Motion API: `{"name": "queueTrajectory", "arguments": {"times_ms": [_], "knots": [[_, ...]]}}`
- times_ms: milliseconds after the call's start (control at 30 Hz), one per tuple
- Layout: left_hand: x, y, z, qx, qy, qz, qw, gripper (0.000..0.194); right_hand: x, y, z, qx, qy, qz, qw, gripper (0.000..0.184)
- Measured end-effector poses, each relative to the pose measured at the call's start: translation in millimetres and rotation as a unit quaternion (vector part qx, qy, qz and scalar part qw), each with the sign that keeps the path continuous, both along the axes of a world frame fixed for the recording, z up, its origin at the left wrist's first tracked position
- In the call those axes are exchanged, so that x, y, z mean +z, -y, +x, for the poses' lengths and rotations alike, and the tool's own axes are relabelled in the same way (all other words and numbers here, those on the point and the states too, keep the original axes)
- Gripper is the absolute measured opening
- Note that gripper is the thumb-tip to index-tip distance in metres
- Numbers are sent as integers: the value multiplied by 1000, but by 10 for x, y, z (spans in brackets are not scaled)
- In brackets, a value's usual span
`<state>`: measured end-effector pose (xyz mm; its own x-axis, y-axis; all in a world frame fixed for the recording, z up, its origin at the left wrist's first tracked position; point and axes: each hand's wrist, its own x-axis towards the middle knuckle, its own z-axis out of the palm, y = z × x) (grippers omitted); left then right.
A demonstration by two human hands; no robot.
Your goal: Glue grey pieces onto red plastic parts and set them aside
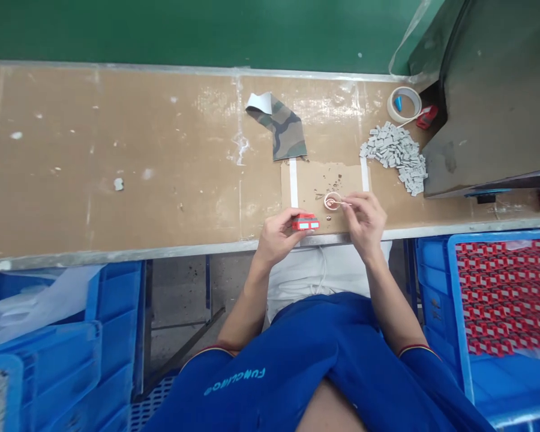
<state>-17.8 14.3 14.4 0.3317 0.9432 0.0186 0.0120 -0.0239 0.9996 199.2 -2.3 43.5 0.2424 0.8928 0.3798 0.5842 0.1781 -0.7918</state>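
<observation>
My left hand [276, 235] grips a small red block with white faces [305, 222] at the near edge of the brown workbench [117, 180]. My right hand [364, 221] pinches a thin stick [341, 204] whose tip rests in a small round dish of reddish paste [332, 200]. Both sit on a cardboard square [328, 186] taped down with white strips. A heap of small grey parts [398, 156] lies to the right of the cardboard.
A camouflage cloth scrap [281, 127] lies behind the cardboard. A tape roll with a blue cone [404, 103] stands at the back right beside a dark machine housing [495, 102]. A blue crate of red and white blocks [508, 294] is at my right, blue crates [63, 348] at my left.
</observation>
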Motion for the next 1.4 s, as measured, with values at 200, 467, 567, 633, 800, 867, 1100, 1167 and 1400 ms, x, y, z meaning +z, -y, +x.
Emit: {"name": "queueTrajectory", "arguments": {"times_ms": [200,467,567,633,800,867,1100,1167,1400], "knots": [[18,-7,8,2,11,-7,1000,41,0,-74,219,69,46,7,997,30],[23,-9,16,9,3,2,1000,38,34,-769,1252,-22,298,-112,948,33],[26,-7,15,12,13,-3,1000,38,43,-865,1352,9,361,-134,923,30],[27,-8,18,15,21,-7,1000,38,73,-847,1366,28,386,-130,913,27],[31,-14,30,14,33,-21,999,38,105,-681,1282,85,447,-113,883,26],[33,-16,33,11,34,-24,999,38,66,-641,1203,81,470,-110,872,30],[0,-9,27,13,39,-19,999,39,-54,-778,1063,41,467,-107,877,31],[-24,-6,26,15,41,-19,999,40,-29,-825,1078,53,469,-113,874,29],[-78,-4,25,19,37,-7,999,40,97,-934,1129,134,476,-151,856,21]]}}
